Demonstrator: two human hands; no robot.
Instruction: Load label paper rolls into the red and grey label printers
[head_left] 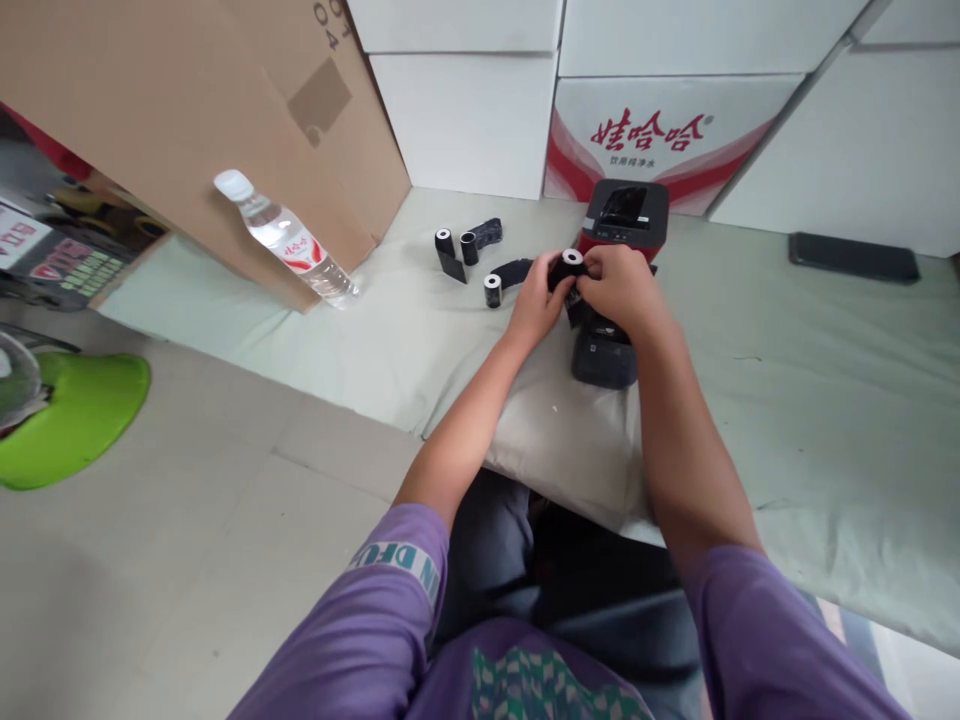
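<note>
Between my two hands, above the table, is a small black paper roll [572, 258] with a white core facing up. My left hand [537, 302] is closed around its left side. The fingers of my right hand [616, 288] pinch it from the right, and a dark loose strip hangs below. Just behind my hands stands a black and red printer [628, 212]. A black part [604, 362] shows below my right hand; whether it joins the printer is hidden. To the left are more black rolls, one standing upright [493, 291] with its strip trailing.
Farther back lie other black rolls [469, 248] with loose ends. A water bottle [289, 240] stands at the left by a cardboard box [225, 120]. White cartons [465, 120] line the back. A dark phone-like slab [853, 258] lies at right. A green seat [82, 410] is at lower left.
</note>
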